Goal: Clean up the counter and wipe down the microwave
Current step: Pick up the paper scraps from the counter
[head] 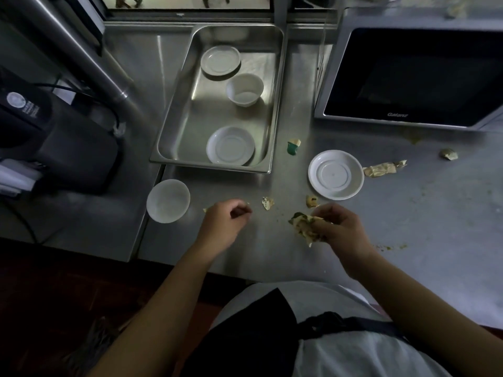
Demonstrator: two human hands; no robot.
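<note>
- Right hand (337,227): its grip is pinched on a crumpled wad of wrappers (304,227), which bulges out to the left of the fingers. The wad looks light, soft and compressible; closing the fingers around its bulk should hold better than nipping a loose edge.
- Left hand (226,221): fingers curled inward, thumb meeting fingertips; whether a scrap is pinched there cannot be told.
- Small scraps (268,203) lie on the worktop (272,254) between the two hands, another (311,201) just beyond the right grip. Flat, flimsy and possibly greasy, they probably want a fingertip pinch or sweeping together.
- White bowl (168,200), left of the left grip, and white saucer (336,174), just beyond the right grip: rigid, smooth; best taken by the rim.
- Long wrapper (382,168) and a small wad (448,154), farther right of the right grip.
- Steel tray (174,110), beyond both hands, holds three white dishes.
- Microwave (413,77), farthest right, door closed, judged not yet wiped.
</note>
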